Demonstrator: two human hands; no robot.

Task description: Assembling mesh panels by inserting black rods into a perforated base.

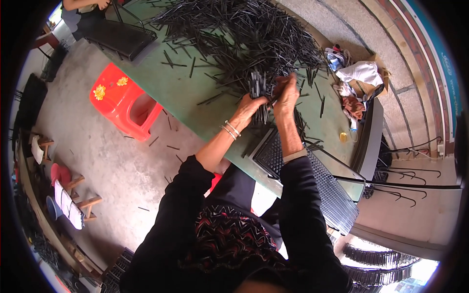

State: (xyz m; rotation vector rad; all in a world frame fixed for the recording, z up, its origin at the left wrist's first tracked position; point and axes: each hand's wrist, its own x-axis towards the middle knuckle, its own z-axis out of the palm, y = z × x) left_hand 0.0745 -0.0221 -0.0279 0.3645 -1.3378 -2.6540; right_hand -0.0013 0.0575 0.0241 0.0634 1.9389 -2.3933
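My left hand (250, 106) is closed round a bundle of thin black sticks (257, 85), which stands roughly upright over the green table. Right beside it is my right hand (287, 95), its fingers stretched upward and its palm turned toward the bundle. Its inner fingers lie in shadow, and I see nothing clearly gripped in them. Beyond both hands spreads a large loose pile of the same black sticks (244, 34). Below my hands, a black rack with a studded surface (315, 178) rests at the near table edge, partly behind my right forearm.
Loose sticks lie scattered on the green table (190, 93) and floor. A red plastic stool (119, 100) stands left of the table. At the far right sits a cardboard box with cloths and bags (364, 75). Another black rack (119, 36) is at the far left, near another person's hand (102, 4).
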